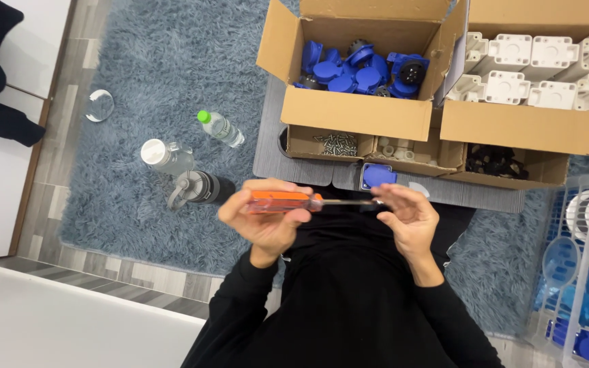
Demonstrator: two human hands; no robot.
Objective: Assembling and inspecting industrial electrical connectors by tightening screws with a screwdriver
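Held level above the lap, across the view: an orange-handled screwdriver [288, 202], long axis running left to right, handle toward the left, metal shaft pointing right. Left hand [267, 215] wrapped around the handle, fingers [288, 185] curled closed over it. Right hand [407, 218] met the shaft's tip, fingers [393, 197] pinched together there, whatever sat between them too small to tell. Just beyond the tip, on a grey mat [274, 157], lay a blue socket part [378, 175]. Farther off, an open cardboard box [356, 112] filled with blue and black plug parts [366, 68]; beside it a second box [526, 126] packed with white plastic housings [540, 75]. Below these, shallow trays: one with loose screws [337, 143], one with small white pieces [397, 148], one with black bits [495, 162]. On the shaggy blue rug [158, 68], left of the mat, lay three bottles [192, 160].
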